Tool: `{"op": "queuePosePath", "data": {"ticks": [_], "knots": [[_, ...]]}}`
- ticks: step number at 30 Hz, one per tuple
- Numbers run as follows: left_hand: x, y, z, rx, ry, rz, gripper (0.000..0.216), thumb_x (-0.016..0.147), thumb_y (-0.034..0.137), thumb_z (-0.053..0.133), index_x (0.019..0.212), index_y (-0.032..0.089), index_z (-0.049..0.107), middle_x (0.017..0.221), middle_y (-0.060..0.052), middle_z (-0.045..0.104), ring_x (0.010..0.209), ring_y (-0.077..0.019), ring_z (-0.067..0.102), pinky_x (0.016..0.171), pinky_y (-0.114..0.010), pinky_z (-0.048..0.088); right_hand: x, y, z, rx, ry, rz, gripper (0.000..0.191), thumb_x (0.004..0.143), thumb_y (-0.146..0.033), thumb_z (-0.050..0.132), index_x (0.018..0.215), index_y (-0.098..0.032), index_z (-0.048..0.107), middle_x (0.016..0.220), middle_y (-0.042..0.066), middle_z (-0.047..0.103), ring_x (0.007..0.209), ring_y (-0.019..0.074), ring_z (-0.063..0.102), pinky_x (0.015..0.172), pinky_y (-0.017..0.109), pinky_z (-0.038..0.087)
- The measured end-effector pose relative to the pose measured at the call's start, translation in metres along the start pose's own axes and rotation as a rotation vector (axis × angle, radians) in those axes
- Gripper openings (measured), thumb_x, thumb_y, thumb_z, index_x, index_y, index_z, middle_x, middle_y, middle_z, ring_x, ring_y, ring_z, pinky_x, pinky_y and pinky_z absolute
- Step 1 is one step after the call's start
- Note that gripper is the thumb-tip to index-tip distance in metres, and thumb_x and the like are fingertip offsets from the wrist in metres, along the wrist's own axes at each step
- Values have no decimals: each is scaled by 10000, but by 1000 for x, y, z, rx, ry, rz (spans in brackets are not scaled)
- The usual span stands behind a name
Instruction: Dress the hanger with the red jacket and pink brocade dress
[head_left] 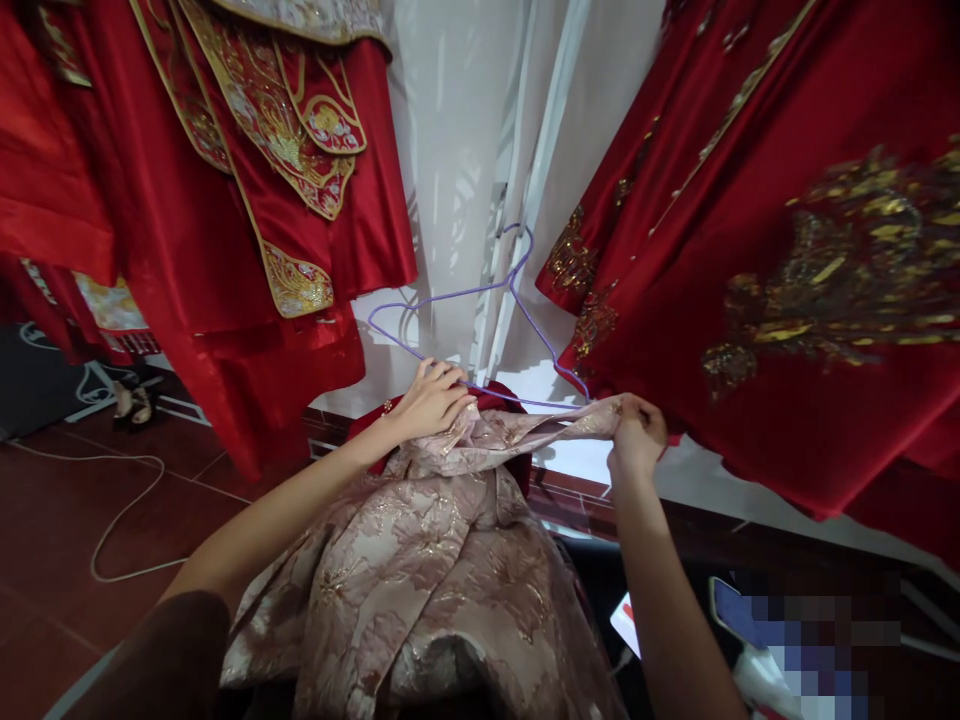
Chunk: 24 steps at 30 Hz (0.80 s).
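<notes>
A dusty-pink brocade garment (420, 560) with a raised flower pattern spreads across my lap, and its upper edge is pulled taut between my hands. My left hand (439, 402) grips this edge and the lower bar of a purple wire hanger (442, 295) at the bar's left part. At the other end of the edge, my right hand (637, 435) pinches the cloth, just beyond the hanger's right corner. The hanger's hook points up, away from me. Fingertips of both hands are partly hidden by cloth.
Red embroidered garments hang at left (172, 250) and right (810, 400), with a white curtain (450, 130) between them. A phone (735, 612) lies at the lower right. A white cable (112, 525) and dark shoes (133, 405) are on the tiled floor at left.
</notes>
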<state>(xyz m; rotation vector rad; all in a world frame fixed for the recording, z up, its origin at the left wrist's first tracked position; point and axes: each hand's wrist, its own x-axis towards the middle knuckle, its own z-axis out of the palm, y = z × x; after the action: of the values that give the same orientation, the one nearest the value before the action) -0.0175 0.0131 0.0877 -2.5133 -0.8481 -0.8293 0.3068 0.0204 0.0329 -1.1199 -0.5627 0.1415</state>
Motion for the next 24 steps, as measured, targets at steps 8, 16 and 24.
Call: {"op": "queuePosePath", "data": {"ticks": [8, 16, 24], "knots": [[-2, -2, 0, 6, 100, -21, 303, 926, 316, 367, 889, 184, 637, 977, -55, 610, 925, -190, 472, 940, -433, 281, 5, 9, 0, -33, -1, -6, 210, 697, -341, 616, 814, -171, 578, 772, 18, 593, 763, 159, 587, 772, 319, 478], [-3, -3, 4, 58, 129, 5, 276, 917, 295, 388, 883, 180, 637, 984, -61, 609, 930, -191, 472, 950, -432, 276, 3, 14, -1, -15, 8, 18, 219, 696, -369, 604, 810, -185, 566, 776, 30, 597, 742, 176, 581, 774, 363, 478], [0, -6, 1, 67, 40, 23, 318, 925, 300, 363, 838, 179, 644, 967, -63, 599, 914, -192, 464, 935, -436, 275, 5, -10, 17, -2, -93, -97, 228, 706, -381, 595, 833, -193, 576, 812, 30, 602, 790, 184, 588, 795, 356, 465]]}}
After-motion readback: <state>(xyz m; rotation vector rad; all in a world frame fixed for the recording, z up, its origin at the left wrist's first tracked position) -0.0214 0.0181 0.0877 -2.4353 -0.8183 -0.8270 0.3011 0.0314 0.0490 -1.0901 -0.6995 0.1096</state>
